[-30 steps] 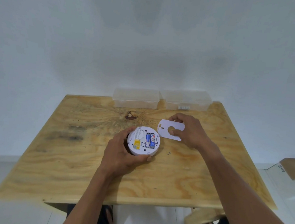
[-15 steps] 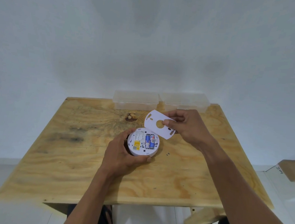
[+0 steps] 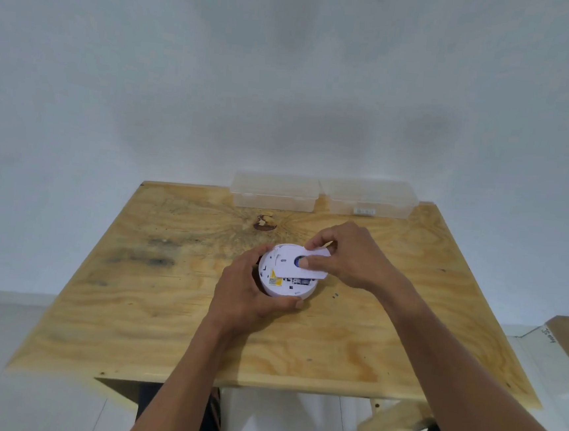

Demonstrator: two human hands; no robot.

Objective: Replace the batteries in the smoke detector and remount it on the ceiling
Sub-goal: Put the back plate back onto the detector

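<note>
The detector (image 3: 282,282) sits mid-frame on the table (image 3: 351,341), left hand (image 3: 247,294) gripping its rim, right hand (image 3: 348,255) pinching the plate (image 3: 298,263) over its back. Both look like light, stiff, slick plastic, so I'd hold them by the edges. The plate mostly hides the batteries, and I can't tell if its tabs line up.

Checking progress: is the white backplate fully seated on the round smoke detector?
Not seated: white backplate sits skewed, yellow label still uncovered.

Plywood table (image 3: 171,312) against a white wall
Smoke detector (image 3: 283,289) beside the dark knot (image 3: 264,223); two clear boxes (image 3: 274,191) (image 3: 369,197) behind the knot
</note>
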